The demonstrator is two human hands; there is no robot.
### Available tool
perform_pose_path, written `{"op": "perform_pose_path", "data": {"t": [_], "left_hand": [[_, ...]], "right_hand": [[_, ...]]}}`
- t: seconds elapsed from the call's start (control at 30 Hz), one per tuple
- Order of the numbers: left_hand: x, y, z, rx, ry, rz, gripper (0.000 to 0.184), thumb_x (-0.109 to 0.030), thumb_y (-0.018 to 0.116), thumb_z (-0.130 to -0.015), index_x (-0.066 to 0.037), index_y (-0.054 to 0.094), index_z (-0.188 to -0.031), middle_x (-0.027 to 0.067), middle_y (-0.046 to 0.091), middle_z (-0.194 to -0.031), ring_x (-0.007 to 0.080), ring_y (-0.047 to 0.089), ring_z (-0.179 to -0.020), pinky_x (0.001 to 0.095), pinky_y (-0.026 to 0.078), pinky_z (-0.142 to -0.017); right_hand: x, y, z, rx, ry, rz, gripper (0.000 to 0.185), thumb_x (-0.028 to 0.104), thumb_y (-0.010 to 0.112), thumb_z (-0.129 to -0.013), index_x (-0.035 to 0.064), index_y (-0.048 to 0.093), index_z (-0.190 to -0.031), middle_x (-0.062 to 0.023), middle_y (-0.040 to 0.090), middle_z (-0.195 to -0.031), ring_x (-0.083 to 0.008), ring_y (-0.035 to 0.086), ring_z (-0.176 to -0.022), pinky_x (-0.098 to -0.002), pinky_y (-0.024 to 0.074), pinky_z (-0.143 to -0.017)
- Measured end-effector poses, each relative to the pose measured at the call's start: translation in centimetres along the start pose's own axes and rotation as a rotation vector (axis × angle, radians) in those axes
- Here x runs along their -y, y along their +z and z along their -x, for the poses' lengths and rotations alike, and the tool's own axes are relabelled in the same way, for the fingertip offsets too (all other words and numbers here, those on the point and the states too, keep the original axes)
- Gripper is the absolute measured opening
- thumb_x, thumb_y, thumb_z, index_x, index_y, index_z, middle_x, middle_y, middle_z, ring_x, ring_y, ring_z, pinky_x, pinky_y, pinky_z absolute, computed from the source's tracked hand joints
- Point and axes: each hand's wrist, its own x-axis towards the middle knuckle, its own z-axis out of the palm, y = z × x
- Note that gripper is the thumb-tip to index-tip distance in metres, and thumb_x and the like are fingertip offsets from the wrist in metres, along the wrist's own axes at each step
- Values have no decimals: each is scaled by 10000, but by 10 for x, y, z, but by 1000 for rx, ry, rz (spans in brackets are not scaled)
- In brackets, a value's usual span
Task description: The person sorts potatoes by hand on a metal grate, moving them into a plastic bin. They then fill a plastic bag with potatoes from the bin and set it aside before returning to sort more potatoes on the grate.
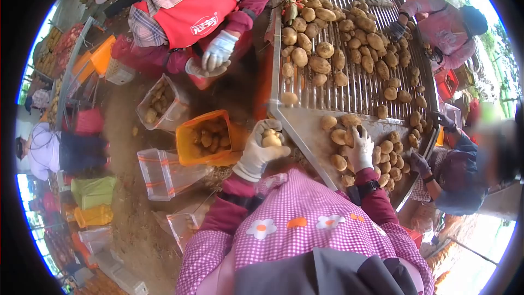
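Note:
In a white glove, my left hand (255,154) is cupped round small pale potatoes (271,138), held off the left edge of the metal sorting table. My right hand (361,152), gloved too, reaches down over the table's smooth metal tray (311,125). Its fingers are curled against a brown potato (350,135) in a small cluster. More potatoes (388,155) lie in a group just right of that hand. Below my left hand stands an orange crate (188,155) with potatoes inside.
Slatted metal rollers (355,90) carry many potatoes beyond the tray. A co-worker in a red apron (194,22) stands at the upper left; others stand along the right side. Clear plastic bags (158,172) and a potato-filled bag (164,101) stand on the dirt floor.

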Motion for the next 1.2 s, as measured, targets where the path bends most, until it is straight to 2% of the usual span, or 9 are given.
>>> {"op": "perform_pose_path", "data": {"t": [0.1, 0.3, 0.47, 0.57, 0.6, 0.73, 0.93, 1.07, 1.2], "left_hand": [[1, 7, -1, 110, 75, -259, 683, 99, 860, -733, -54, 548, -1321, 24, 584, -1137, 104, 614, -973, 260, 558, -868], [0, 43, -17, 228, -203, 37, 654, -47, 850, -843, -27, 478, -1381, 57, 605, -1197, 166, 632, -1085, 308, 560, -939], [15, 58, -18, 201, -374, 246, 598, -568, 506, -1074, -71, 526, -1405, 92, 648, -1237, 193, 678, -1021, 337, 611, -778], [6, 52, -19, 221, -449, 98, 619, -590, 497, -1068, -60, 522, -1388, 91, 656, -1211, 187, 688, -1009, 319, 608, -783], [1, 56, -16, 224, -368, 175, 495, -359, 734, -999, -22, 562, -1318, 86, 641, -1227, 177, 645, -1107, 319, 543, -980], [27, 49, -18, 211, -301, -44, 559, -37, 859, -846, -12, 559, -1317, 104, 649, -1222, 204, 662, -1101, 324, 559, -984], [16, 46, -14, 254, -433, 337, 524, -54, 844, -856, -4, 560, -1293, 160, 663, -1232, 278, 698, -1110, 374, 621, -955], [29, 32, -11, 216, -421, 251, 551, -251, 877, -856, -21, 577, -1258, 128, 675, -1169, 195, 679, -979, 314, 589, -860], [40, 21, -18, 252, -453, 88, 423, -275, 746, -980, 0, 626, -1278, 71, 675, -1137, 142, 659, -991, 274, 548, -868]], "right_hand": [[27, -15, -4, -155, -105, -62, 700, 161, 849, -720, 134, 625, -1383, -170, 582, -1419, -403, 608, -1203, -484, 522, -1012], [129, -109, -5, 140, -725, -766, 840, 95, 925, -615, 92, 602, -1390, -164, 580, -1404, -381, 673, -1133, -427, 584, -944], [128, -100, 6, 131, -582, -945, 695, 47, 897, -618, 58, 651, -1268, -149, 629, -1272, -364, 668, -1151, -423, 587, -927], [119, -97, 11, 38, -495, -983, 647, 77, 933, -617, 53, 677, -1211, -140, 662, -1192, -344, 681, -1106, -411, 589, -909], [117, -97, 12, 16, -451, -976, 648, 92, 943, -616, 52, 678, -1206, -136, 667, -1180, -341, 684, -1097, -410, 588, -907], [113, -99, 13, -42, -403, -948, 650, 155, 977, -635, 45, 684, -1204, -124, 676, -1143, -316, 687, -1052, -394, 578, -907], [108, -98, 11, 231, -259, -1396, 578, 128, 941, -725, -24, 687, -1222, -101, 639, -1158, -232, 645, -1092, -346, 545, -932], [108, -90, 11, 376, -167, -1534, 560, 73, 913, -739, -56, 681, -1231, -100, 609, -1184, -222, 617, -1093, -332, 532, -923], [122, -82, 3, 221, -391, -1012, 544, 60, 924, -641, 31, 756, -1157, -98, 668, -1075, -232, 665, -1003, -343, 556, -848]]}}
